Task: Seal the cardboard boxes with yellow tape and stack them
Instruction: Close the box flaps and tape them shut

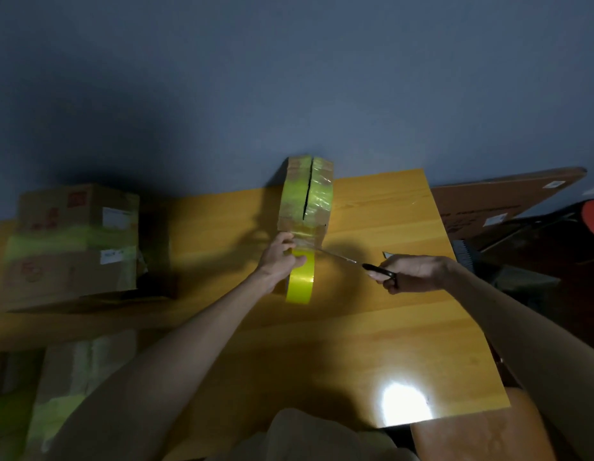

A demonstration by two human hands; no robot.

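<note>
**Box.** A small cardboard box point(305, 191) stands at the far edge of the tabletop point(389, 327), close against the wall. A dark slit between its flaps faces the camera. A band of yellow tape crosses the slit, and the cardboard around it shows a glossy film.

**Left hand.** The left hand point(280, 259) grips the yellow tape roll point(300, 282) from above, fingers curled over its upper rim. The roll stands on edge just in front of the box. A short tape strip point(304, 242) runs from the roll up onto the box.

**Right hand.** The right hand point(415, 272) holds scissors point(355, 262), fingers curled through the black handles. The blades point left, with the tip at the strip. The blur hides whether the blades are parted.

**Elsewhere.** Taped boxes point(72, 241) sit stacked at the left, well apart.

**Handling, as a judgement.**
- The box looks light: it stands on its own with only the roll hand near it.
- It is probably stiff at the corners and springy along the flap seam, so pressing the middle would likely gape the slit.
- The taped faces are likely slick. Bare cardboard on two opposite side faces is the better place to take hold for lifting to the stack.
- The strip is thin, limp film that will fold onto itself if it goes slack, so it should be kept taut for the cut.
- The roll is rigid and takes a firm grip at the rim or through the core.
</note>
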